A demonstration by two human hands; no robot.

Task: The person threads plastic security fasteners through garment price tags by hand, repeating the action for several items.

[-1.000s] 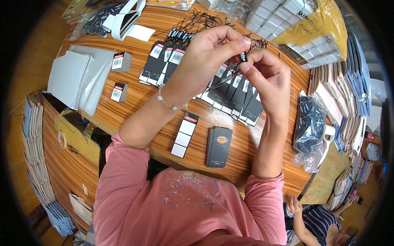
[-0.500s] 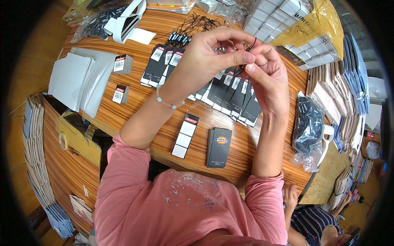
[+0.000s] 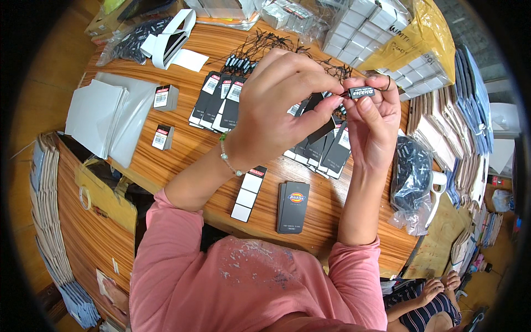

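Observation:
Above the tags on the table, my two hands meet. My right hand (image 3: pixel 371 127) pinches a small black plastic string seal (image 3: pixel 361 92) with white lettering between thumb and fingers. Close beside it, the thumb and fingers of my left hand (image 3: pixel 279 91) are pressed together on its thin black cord (image 3: pixel 344 95). A dark hang tag (image 3: pixel 322 128) shows just below my left fingers; whether it hangs from the cord, I cannot tell. Under my hands lie fanned rows of dark hang tags (image 3: pixel 334 152) with white stickers. Nearer me are a dark tag stack (image 3: pixel 293 207) and a long tag with white panels (image 3: pixel 247 193).
Two small sticker-topped stacks (image 3: pixel 165 98) and white sheets (image 3: pixel 94 113) lie left. Strung cords (image 3: pixel 265 47) sit behind the tags. At right are a bag of black seals (image 3: pixel 410 174), a tape-wrapped carton (image 3: pixel 387 41) and folded garments (image 3: pixel 437 116). Another person (image 3: pixel 423 307) sits lower right.
My hands have moved slightly apart. The black seal now shows in my right fingers, where a bunched cord was before. A dark tag has come into sight below my left hand.

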